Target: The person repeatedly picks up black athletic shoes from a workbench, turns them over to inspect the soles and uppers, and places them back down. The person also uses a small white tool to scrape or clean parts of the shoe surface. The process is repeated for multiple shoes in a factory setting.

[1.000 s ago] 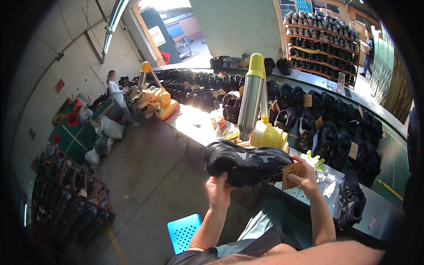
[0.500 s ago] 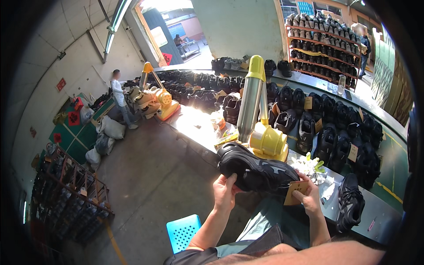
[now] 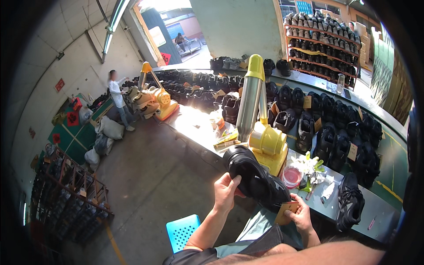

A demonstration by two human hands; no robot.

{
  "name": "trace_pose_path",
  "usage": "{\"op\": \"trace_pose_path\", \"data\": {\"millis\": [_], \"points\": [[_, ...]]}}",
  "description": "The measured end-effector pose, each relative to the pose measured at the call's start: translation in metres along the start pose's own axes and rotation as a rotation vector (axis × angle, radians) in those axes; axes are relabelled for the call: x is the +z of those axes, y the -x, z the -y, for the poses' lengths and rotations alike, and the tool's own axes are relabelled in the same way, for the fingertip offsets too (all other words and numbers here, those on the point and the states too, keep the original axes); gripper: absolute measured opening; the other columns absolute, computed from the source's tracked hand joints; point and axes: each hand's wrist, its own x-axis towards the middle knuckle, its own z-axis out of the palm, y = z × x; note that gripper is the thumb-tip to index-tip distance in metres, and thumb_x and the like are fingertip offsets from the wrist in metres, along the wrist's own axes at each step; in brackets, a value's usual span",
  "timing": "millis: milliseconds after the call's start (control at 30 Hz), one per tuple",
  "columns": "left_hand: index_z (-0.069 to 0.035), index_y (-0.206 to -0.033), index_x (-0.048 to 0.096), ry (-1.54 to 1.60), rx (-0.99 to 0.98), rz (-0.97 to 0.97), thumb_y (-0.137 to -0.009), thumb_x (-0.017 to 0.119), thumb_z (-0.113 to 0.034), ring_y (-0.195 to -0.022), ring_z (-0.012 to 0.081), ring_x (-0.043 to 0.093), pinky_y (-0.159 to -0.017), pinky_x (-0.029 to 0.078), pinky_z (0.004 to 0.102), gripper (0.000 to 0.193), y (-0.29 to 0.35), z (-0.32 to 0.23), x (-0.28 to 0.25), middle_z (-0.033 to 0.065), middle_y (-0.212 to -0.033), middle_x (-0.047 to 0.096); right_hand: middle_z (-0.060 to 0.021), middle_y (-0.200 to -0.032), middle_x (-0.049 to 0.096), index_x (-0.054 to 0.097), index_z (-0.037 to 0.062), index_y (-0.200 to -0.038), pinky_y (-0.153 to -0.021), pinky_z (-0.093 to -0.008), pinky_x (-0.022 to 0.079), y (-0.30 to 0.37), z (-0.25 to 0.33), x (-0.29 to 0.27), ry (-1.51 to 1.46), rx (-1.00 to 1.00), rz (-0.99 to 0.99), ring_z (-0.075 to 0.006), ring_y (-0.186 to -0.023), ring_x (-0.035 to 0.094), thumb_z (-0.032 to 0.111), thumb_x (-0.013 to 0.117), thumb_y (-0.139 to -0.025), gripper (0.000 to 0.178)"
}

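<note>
A black sneaker (image 3: 254, 176) is held tilted above my lap, at the front edge of the bench. My left hand (image 3: 226, 193) grips one end of it, thumb on the near side. At its other end, my right hand (image 3: 303, 215) pinches a brown cardboard tag (image 3: 284, 213) against or beside the shoe; whether its hidden fingers also hold the shoe, I cannot tell. Just behind stands a yellow blower machine (image 3: 266, 143) with a steel tube. Another black sneaker (image 3: 350, 203) lies on the bench to the right.
A round container of pink stuff (image 3: 292, 176) and crumpled white paper (image 3: 311, 165) lie by the machine. Rows of black shoes (image 3: 329, 137) fill the green conveyor behind. A blue stool (image 3: 183, 232) is at lower left. A person in white (image 3: 116, 95) stands at a far machine.
The sneaker has turned, its tagged end swinging down and toward me. My right hand came lower and left with the tag, uncovering the round pink container.
</note>
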Motion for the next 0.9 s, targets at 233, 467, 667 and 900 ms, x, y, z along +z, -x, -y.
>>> {"op": "trace_pose_path", "data": {"millis": [233, 467, 667, 900], "points": [[-0.003, -0.09, 0.064, -0.123, 0.049, 0.036, -0.102, 0.073, -0.015, -0.059, 0.0119, 0.067, -0.045, 0.055, 0.0265, 0.019, 0.003, 0.006, -0.001, 0.0046, -0.077, 0.069, -0.0115, -0.128, 0.067, 0.046, -0.0009, -0.153, -0.108, -0.0365, 0.052, 0.019, -0.017, 0.006, 0.002, 0.11, 0.083, -0.0198, -0.119, 0.067, 0.007, 0.09, -0.08, 0.086], [-0.002, -0.09, 0.062, -0.426, -0.02, 0.066, -0.101, 0.07, -0.011, -0.061, 0.0065, 0.062, -0.047, 0.05, 0.0243, 0.017, 0.005, -0.003, 0.0, -0.0004, -0.074, 0.064, -0.0148, -0.145, 0.06, 0.038, 0.0015, -0.16, -0.11, -0.0399, 0.05, 0.012, -0.048, 0.002, 0.274, 0.217, 0.222, -0.0241, -0.137, 0.057, 0.021, 0.089, -0.082, 0.095], [-0.001, -0.093, 0.063, -0.79, -0.022, 0.198, -0.096, 0.068, -0.006, -0.066, 0.0075, 0.059, -0.055, 0.051, 0.0272, 0.008, 0.007, -0.012, 0.002, 0.0011, -0.075, 0.064, -0.0233, -0.13, 0.071, 0.048, -0.0053, -0.152, -0.098, -0.0388, 0.058, -0.025, 0.023, 0.049, 0.44, -0.099, 0.154, -0.0282, -0.115, 0.071, 0.036, 0.074, -0.094, 0.076], [-0.002, -0.092, 0.062, -1.064, 0.262, 0.289, -0.087, 0.083, -0.014, -0.064, 0.0183, 0.066, -0.062, 0.053, 0.0368, 0.024, 0.009, -0.019, 0.001, 0.0074, -0.072, 0.064, -0.0247, -0.097, 0.075, 0.064, -0.0044, -0.131, -0.084, -0.0398, 0.058, -0.093, 0.004, 0.085, 0.535, -0.37, 0.163, -0.0265, -0.092, 0.076, 0.011, 0.062, -0.096, 0.039]]}}
